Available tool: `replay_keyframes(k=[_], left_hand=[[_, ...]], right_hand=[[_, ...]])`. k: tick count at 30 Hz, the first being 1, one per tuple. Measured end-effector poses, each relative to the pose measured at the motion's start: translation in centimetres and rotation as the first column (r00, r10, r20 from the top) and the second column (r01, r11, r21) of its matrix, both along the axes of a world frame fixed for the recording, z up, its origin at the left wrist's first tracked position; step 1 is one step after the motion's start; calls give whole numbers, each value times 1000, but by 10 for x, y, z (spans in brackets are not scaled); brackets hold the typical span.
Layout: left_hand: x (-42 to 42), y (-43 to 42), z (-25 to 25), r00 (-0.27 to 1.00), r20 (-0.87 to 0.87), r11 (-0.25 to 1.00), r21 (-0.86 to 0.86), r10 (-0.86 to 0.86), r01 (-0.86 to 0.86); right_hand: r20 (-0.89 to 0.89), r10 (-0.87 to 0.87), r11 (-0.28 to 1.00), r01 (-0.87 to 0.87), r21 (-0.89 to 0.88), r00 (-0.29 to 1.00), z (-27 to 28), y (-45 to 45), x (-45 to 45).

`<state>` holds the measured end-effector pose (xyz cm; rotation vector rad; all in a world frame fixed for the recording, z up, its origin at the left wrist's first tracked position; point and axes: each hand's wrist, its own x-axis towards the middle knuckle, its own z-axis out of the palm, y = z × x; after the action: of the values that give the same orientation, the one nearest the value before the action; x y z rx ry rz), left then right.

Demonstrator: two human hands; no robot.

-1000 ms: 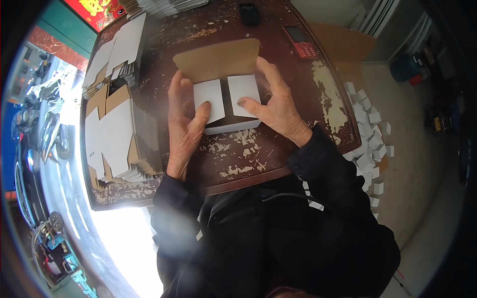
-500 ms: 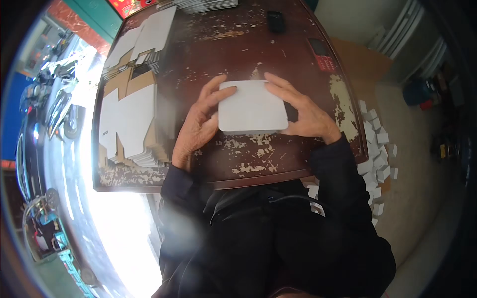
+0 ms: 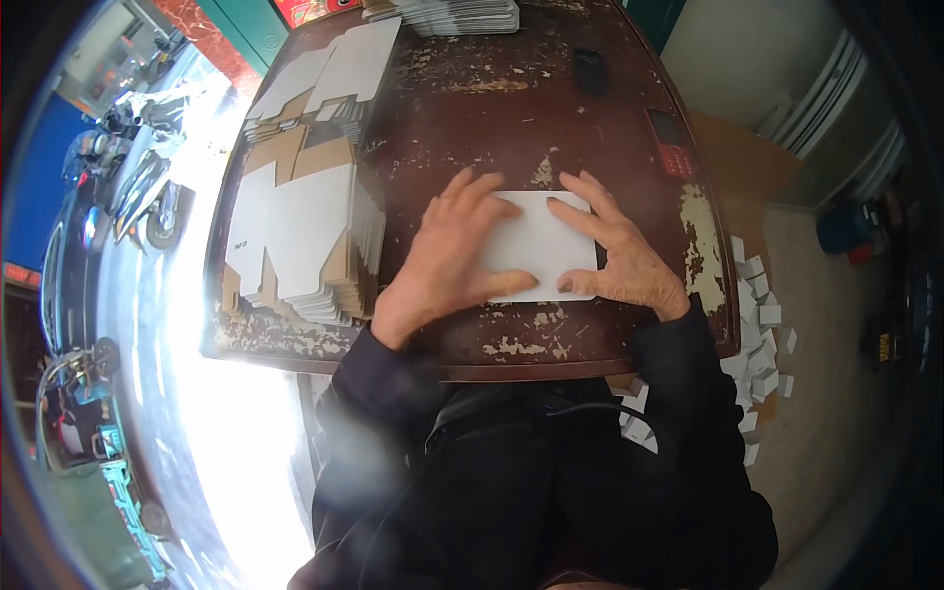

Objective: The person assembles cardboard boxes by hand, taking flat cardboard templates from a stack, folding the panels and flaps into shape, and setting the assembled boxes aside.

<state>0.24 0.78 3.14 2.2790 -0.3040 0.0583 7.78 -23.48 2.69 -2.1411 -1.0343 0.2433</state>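
Note:
A closed white box lies flat on the worn dark red table, close to its front edge. My left hand is over the box's left side, its fingers apart and the thumb near the lower edge. On the right side, my right hand has its fingers spread over the top, with the thumb by the lower right corner. Whether either hand presses on the box cannot be made out. Left of my left hand stands a stack of flat white and brown cartons.
More flat cartons are stacked at the table's far edge. A black phone and a red phone lie at the far right. Small white boxes are heaped on the floor to the right.
The open box's flaps and lid have been folded shut, leaving a flat white top. My hands have shifted on it, the left now reaching further over the top. The view has moved left.

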Motion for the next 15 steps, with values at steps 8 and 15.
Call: replay_keyframes(k=[8, 15], left_hand=[[8, -13, -4, 958, 247, 975, 200, -143, 94], [15, -1, -7, 961, 177, 975, 108, -212, 196]], right_hand=[[178, 115, 982, -86, -167, 977, 7, 3, 7], [197, 142, 974, -102, -202, 970, 9, 7, 10]])
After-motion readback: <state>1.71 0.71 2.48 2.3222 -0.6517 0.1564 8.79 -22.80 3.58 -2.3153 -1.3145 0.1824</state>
